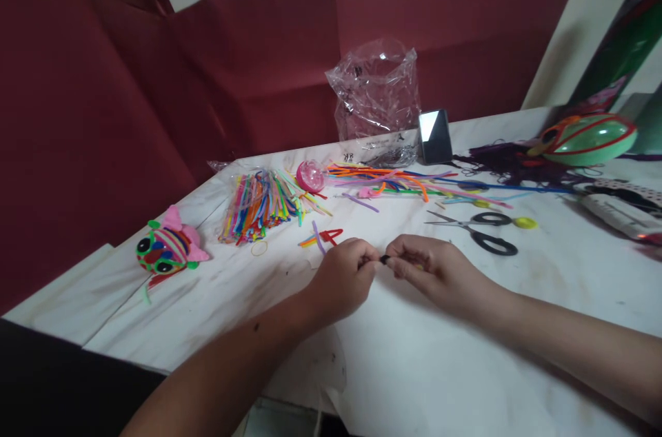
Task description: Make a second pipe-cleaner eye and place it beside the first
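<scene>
Pinching one black piece (384,260) between the left hand (344,278) and right hand (442,271), fingertips pressed together on either side of it, above the table (439,368). Hard to tell just what, with so much covered by fingers. Could slip and drop if squeezed off-centre, being so small; could bend or part if tugged both ways. Could also brush the parted blades of the scissors (466,224) if reaching carelessly past the right hand.

By count: one pair of scissors, beyond and right of the grip; farther beyond, one phone (435,140) and one bag (380,89); beyond and left, one pink ball (310,177), one bundle of pipe cleaners (263,206), one red triangle (331,236); well left, one toy (173,251).
</scene>
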Motion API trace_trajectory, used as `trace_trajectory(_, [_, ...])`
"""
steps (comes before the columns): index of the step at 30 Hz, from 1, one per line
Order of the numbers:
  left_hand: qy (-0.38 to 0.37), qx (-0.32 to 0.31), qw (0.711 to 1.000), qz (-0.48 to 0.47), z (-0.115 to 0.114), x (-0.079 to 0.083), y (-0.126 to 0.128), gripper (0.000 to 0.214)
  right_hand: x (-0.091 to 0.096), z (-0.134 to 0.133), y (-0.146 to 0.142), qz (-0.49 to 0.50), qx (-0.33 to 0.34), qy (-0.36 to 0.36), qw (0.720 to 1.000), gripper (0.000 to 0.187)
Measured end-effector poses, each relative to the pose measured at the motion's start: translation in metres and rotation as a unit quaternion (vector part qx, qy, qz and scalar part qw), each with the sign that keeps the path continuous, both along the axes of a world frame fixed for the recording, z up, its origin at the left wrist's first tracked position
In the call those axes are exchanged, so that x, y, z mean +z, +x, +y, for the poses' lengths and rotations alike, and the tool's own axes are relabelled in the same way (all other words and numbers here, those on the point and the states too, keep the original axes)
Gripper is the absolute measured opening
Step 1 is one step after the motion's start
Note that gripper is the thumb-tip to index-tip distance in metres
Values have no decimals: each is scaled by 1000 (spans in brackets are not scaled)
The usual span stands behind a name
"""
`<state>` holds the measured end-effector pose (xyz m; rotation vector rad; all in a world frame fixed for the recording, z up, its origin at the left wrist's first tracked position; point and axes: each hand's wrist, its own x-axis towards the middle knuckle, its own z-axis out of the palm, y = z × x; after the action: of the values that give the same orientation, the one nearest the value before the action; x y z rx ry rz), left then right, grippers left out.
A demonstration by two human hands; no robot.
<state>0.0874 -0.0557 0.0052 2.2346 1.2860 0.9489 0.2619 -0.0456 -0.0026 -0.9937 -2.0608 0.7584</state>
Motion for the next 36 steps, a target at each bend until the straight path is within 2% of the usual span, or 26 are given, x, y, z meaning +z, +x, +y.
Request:
trace_trajectory(7, [111, -40, 985, 128, 3, -3, -2, 13, 2, 2, 5, -106, 50, 130, 985, 15])
trace_trajectory(12, [135, -58, 970, 192, 2, -5, -1, 17, -1, 2, 5, -130, 62, 154, 978, 19])
trace_trajectory(22, [141, -46, 963, 225, 3, -6, -1, 19, -3, 3, 3, -163, 63, 201, 964, 21])
trace_trajectory(27, [185, -56, 966, 172, 13, -7, 4, 18, -2, 10, 6, -168, 34, 212, 962, 20])
trace_trajectory(29, [174, -53, 978, 104, 19, -5, 8, 15, 0, 15, 7, -107, 2, 153, 982, 16])
trace_trajectory(31, [131, -23, 991, 28, 24, -1, 11, 11, 3, 21, 8, -3, -15, 28, 999, 11])
trace_trajectory(33, [83, 18, 996, -32, 30, 4, 12, 8, 4, 27, 9, 96, -13, -87, 992, 15])
trace_trajectory(34, [66, 34, 996, -55, 33, 6, 12, 8, 5, 29, 9, 131, -10, -122, 984, 19])
trace_trajectory(36, [44, 46, 994, -87, 39, 9, 11, 8, 5, 32, 7, 171, -11, -150, 974, 28])
